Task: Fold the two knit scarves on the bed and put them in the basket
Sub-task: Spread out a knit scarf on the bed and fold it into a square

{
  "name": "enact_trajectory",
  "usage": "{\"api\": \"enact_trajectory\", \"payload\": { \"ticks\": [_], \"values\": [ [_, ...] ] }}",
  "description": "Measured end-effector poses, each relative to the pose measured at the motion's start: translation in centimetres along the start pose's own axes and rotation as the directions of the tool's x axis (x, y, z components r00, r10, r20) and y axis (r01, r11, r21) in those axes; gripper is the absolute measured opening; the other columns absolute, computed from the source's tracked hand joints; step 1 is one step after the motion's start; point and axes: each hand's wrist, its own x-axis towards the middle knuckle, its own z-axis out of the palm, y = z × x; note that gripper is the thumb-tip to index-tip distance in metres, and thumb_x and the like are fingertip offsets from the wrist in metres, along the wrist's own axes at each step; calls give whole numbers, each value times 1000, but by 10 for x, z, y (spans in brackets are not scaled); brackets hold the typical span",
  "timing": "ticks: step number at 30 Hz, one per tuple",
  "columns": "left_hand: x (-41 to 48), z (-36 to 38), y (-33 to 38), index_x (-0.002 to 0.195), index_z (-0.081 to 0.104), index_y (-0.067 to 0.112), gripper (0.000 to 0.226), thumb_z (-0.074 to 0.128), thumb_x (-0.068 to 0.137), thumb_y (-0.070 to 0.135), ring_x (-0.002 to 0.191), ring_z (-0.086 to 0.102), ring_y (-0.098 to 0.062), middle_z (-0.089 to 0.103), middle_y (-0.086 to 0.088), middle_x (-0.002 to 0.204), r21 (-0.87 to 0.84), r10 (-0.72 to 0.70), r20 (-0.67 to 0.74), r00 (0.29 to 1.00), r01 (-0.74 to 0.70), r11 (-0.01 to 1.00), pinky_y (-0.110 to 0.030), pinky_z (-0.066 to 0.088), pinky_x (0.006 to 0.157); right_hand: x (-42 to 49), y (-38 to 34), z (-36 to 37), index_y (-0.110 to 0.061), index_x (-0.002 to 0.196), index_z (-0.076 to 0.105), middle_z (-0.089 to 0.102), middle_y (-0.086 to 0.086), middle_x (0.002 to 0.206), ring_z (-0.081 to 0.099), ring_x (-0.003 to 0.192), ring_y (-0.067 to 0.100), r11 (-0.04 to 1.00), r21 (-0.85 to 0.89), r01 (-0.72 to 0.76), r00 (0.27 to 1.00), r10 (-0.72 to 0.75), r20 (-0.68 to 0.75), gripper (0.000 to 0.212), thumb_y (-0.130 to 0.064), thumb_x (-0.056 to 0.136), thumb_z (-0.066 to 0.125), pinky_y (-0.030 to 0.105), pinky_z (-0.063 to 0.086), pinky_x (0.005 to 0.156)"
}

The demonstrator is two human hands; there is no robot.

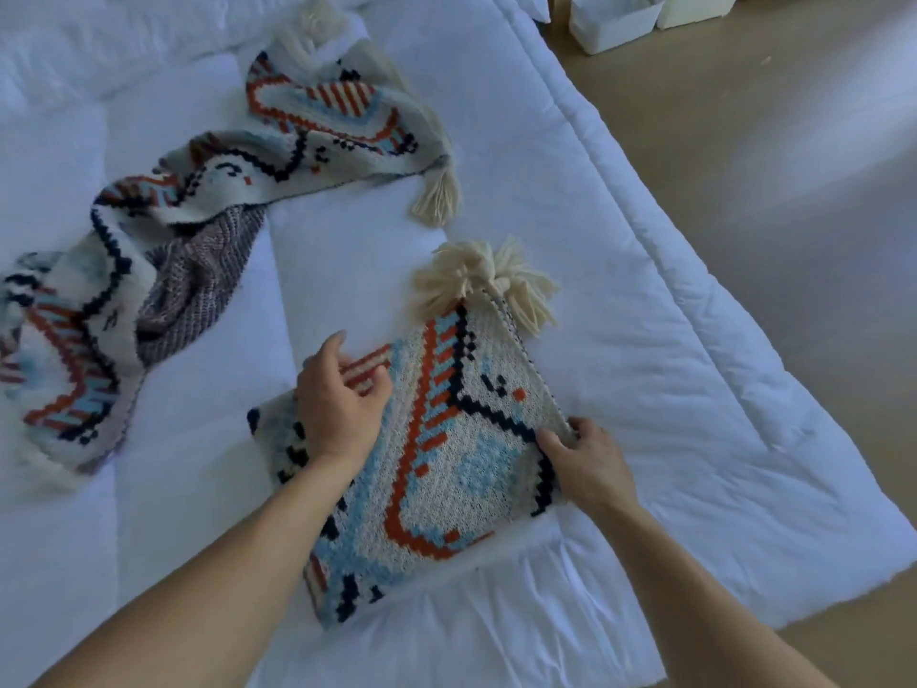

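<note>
The bed fills most of what we see, its white quilt running to the edge by the floor. Across its far left side the loose scarf sprawls in a twisted line, not yet folded. Nearer us lies the folded scarf, a thick square packet close to the bed's edge. Beyond the bed's far corner stand white bins; we judge one may serve as the basket, though we cannot be sure.

The left grip sits on the packet's upper left edge with fingers curled round it, and the right grip pinches the right corner. The tassels splay out from the top corner.

To finish this fold well, we should square the layers, tuck the tassels inward, then lift from underneath with both grips so the soft knit does not slump open.
</note>
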Motion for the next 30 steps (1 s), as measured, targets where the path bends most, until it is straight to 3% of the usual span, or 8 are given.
{"api": "enact_trajectory", "payload": {
  "ticks": [3,7,11,15,19,24,27,30],
  "values": [
    [-35,-28,-71,128,51,6,72,78,75,47,115,47,-34,57,-15,121,123,-310,-142,940,328,937,-50,45,95,9,-4,2,-15,118,54,62,10,115,59,102,29,998,-67,-7,999,10,48,59,-66,87,50,35,47,83],
    [-72,-50,-130,94,61,2,95,63,54,88,90,66,-32,68,-8,93,-136,-619,238,748,657,742,-39,49,79,12,-8,10,-12,90,52,61,13,90,57,81,28,989,-142,49,998,-44,40,50,-62,90,50,34,44,67],
    [-82,-59,-132,117,59,20,93,77,46,77,112,61,-29,67,-6,120,-328,-537,573,620,773,543,-51,42,105,6,-4,19,-11,82,50,59,12,78,58,75,32,998,-18,56,998,-57,-33,50,-60,91,50,44,51,70],
    [-94,-63,-111,118,54,32,84,84,44,58,113,61,-27,67,-7,120,-444,-386,725,571,815,372,-48,45,101,-3,1,28,-8,75,51,59,14,68,61,67,36,999,12,37,994,-35,-108,60,-64,92,41,48,55,64],
    [-97,-71,-108,121,56,22,74,90,57,41,103,68,-28,72,-6,109,-539,-445,565,695,719,438,-41,54,85,-10,-2,28,-3,76,55,61,19,73,59,74,37,999,3,47,995,-47,-92,58,-53,98,38,48,51,70],
    [-93,-76,-120,122,53,13,67,85,70,39,97,62,-15,66,3,109,-345,-454,215,865,502,793,-32,47,88,-18,6,30,-4,76,56,61,18,77,58,77,37,992,18,127,982,-124,-141,50,-45,101,40,50,49,72],
    [-107,-65,-116,129,45,13,73,81,73,45,100,62,-17,61,4,111,-243,-471,160,867,497,833,-28,47,83,-15,13,44,-3,79,56,62,20,80,60,82,38,995,-34,96,992,-98,-79,51,-45,101,37,45,48,72],
    [-126,-63,-121,133,35,28,84,80,67,54,106,58,1,56,10,121,-400,-344,206,916,400,825,-18,50,86,-11,12,44,-2,87,58,63,21,87,58,82,35,988,-127,91,994,-97,-48,52,-48,99,35,39,44,69]
  ]
}}
